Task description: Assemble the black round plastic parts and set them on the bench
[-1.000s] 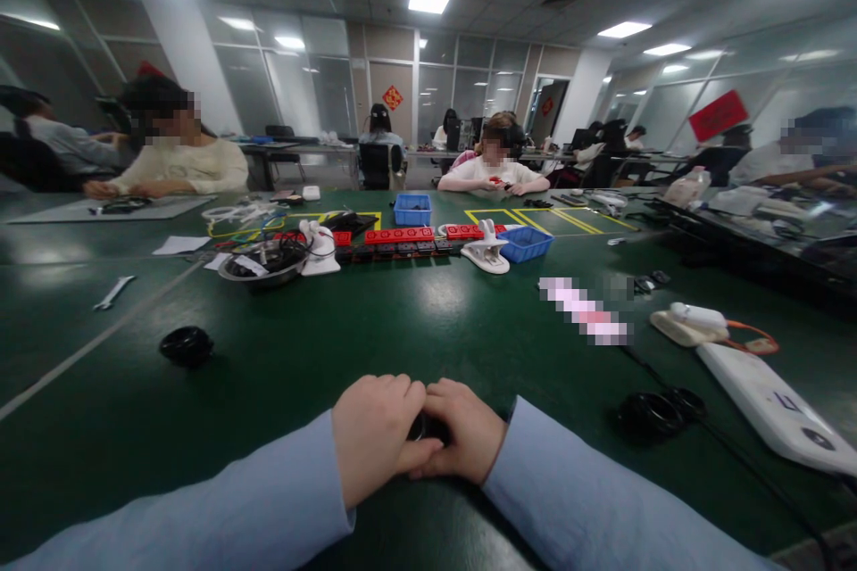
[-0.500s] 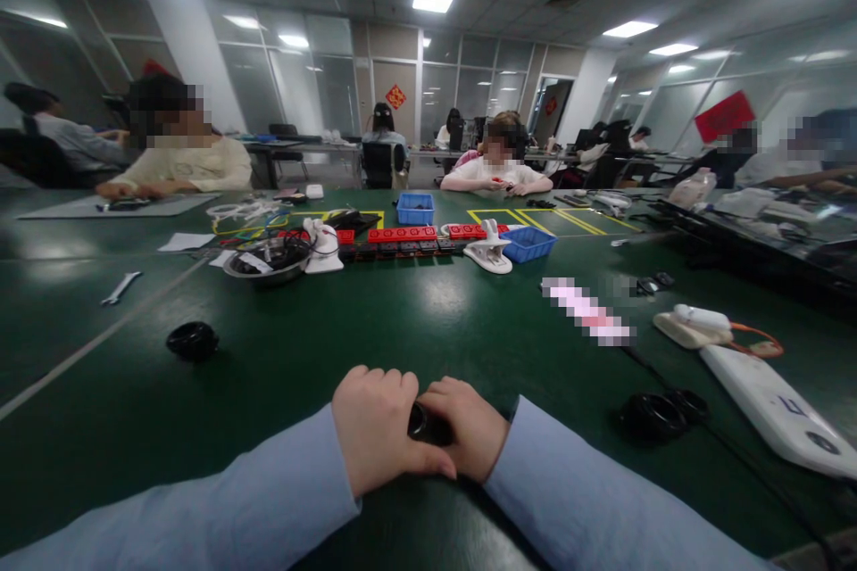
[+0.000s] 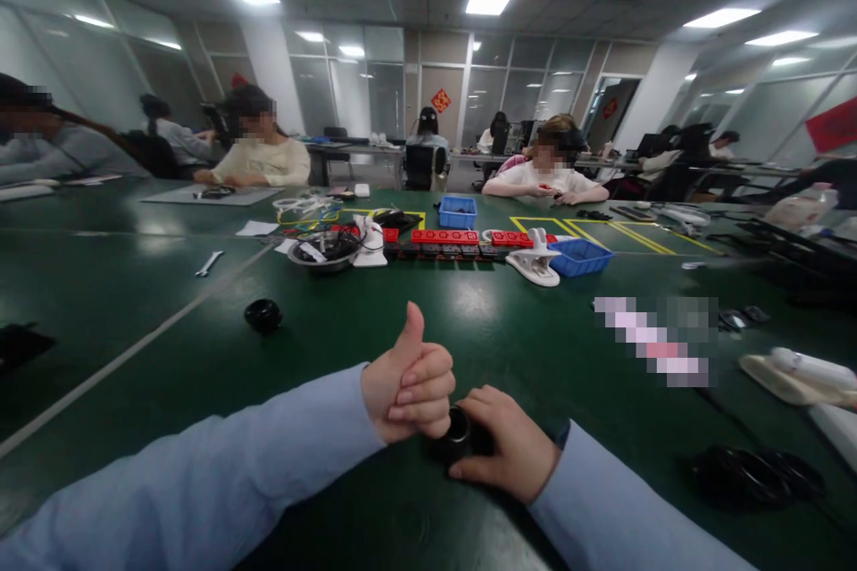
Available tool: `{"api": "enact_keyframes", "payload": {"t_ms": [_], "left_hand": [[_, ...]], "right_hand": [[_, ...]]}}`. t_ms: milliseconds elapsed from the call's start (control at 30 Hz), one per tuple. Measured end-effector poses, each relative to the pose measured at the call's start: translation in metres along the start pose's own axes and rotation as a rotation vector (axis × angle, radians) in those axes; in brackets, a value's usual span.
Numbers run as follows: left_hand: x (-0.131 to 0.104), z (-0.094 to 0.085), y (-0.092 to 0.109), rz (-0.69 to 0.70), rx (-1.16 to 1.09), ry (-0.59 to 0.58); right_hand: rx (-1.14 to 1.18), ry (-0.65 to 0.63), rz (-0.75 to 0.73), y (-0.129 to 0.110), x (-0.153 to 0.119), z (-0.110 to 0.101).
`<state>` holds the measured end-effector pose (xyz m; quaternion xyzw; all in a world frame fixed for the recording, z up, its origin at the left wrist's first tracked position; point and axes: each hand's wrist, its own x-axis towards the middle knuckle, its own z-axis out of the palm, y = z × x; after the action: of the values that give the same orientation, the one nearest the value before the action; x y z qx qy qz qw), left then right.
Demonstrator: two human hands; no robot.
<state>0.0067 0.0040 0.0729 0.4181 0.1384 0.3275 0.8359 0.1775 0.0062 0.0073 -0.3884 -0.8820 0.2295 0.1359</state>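
A black cylindrical part (image 3: 458,430) with a round opening lies low on the green table, and my right hand (image 3: 512,446) is wrapped round its right side. Just left of the part is my left hand (image 3: 416,384), its thumb pointing up and its fingers curled in; whether anything is inside them is hidden. The curled fingers are at the part's left edge, and I cannot tell if they touch it. Farther left on the table sits a black ring-shaped part (image 3: 263,316).
Across the green table (image 3: 335,330) stand a metal bowl of cables (image 3: 325,248), red and black power strips (image 3: 445,238), a white clamp (image 3: 536,260) and blue baskets (image 3: 581,257). A wrench (image 3: 210,264) lies left, black round parts (image 3: 743,476) right. People sit beyond.
My left hand has turned over, so its thumb now points up. My right hand stays on the black cylindrical part. The camera view has swung left, so the table items appear farther right.
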Motion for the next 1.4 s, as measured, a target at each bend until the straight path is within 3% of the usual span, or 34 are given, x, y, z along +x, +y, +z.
{"api": "enact_keyframes", "payload": {"t_ms": [100, 233, 400, 533, 733, 900, 1100, 1267, 1400], "left_hand": [[0.002, -0.004, -0.007, -0.082, -0.242, 0.065], [0.002, -0.002, -0.014, -0.164, -0.346, 0.134], [0.000, 0.005, -0.014, -0.185, -0.404, 0.023], [-0.001, 0.007, -0.015, -0.120, -0.464, -0.073], [-0.001, 0.009, -0.017, -0.101, -0.457, 0.039], [0.000, 0.010, -0.017, -0.137, -0.460, 0.041], [-0.001, 0.011, -0.015, -0.126, -0.447, -0.071], [-0.002, 0.010, -0.018, -0.051, -0.450, -0.236], [-0.001, 0.005, -0.014, -0.066, -0.337, -0.218]], "right_hand": [[0.000, -0.011, -0.005, 0.001, 0.000, 0.001], [0.001, -0.004, -0.024, 0.002, 0.000, 0.002], [-0.013, 0.010, -0.042, 0.003, -0.001, 0.003], [-0.015, 0.012, -0.043, 0.003, -0.001, 0.003], [-0.008, 0.020, -0.040, 0.003, -0.001, 0.004], [-0.004, 0.015, -0.042, 0.003, -0.001, 0.003], [-0.005, 0.000, -0.030, 0.001, -0.001, 0.002], [-0.014, 0.001, -0.030, 0.001, -0.001, 0.002], [-0.016, -0.003, -0.030, 0.001, -0.001, 0.001]]}}
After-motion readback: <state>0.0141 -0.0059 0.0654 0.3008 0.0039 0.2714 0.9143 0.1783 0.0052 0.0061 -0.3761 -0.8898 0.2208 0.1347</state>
